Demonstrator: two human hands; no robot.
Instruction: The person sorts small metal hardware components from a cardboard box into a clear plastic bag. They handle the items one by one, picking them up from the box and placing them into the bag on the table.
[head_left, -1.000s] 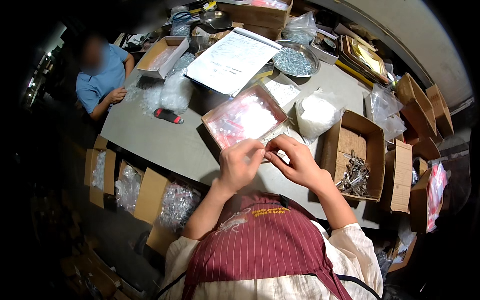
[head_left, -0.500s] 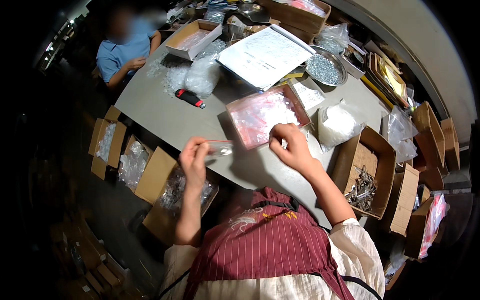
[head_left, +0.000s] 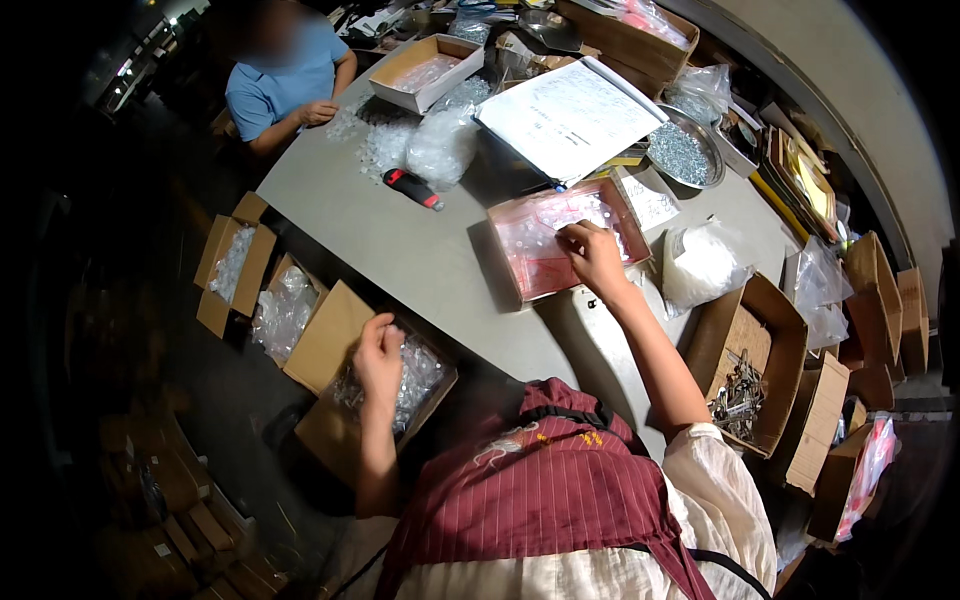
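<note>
Two hands apart – one in a floor box, one on the red tray.

Head view: the left hand [head_left: 379, 357] hangs below the worktop [head_left: 400, 250] edge over an open box [head_left: 385, 395] of clear bags on the floor, fingers curled loosely on the bags; whether it pinches one I cannot tell. The right hand [head_left: 594, 258] reaches forward onto the red tray [head_left: 560, 240], fingertips bunched and pressed to the small clear bags in it – a grip is not clear. The tray sits mid-worktop, just below a sheet of paper [head_left: 570, 115] and beside a white bag [head_left: 700, 265]. A metal bowl [head_left: 685, 155] of small parts stands behind, a red-and-black tool [head_left: 412, 188] to the left. Another person in a blue shirt [head_left: 275, 85] sits at the far corner. A box of metal parts [head_left: 745, 375] stands at right.
</note>
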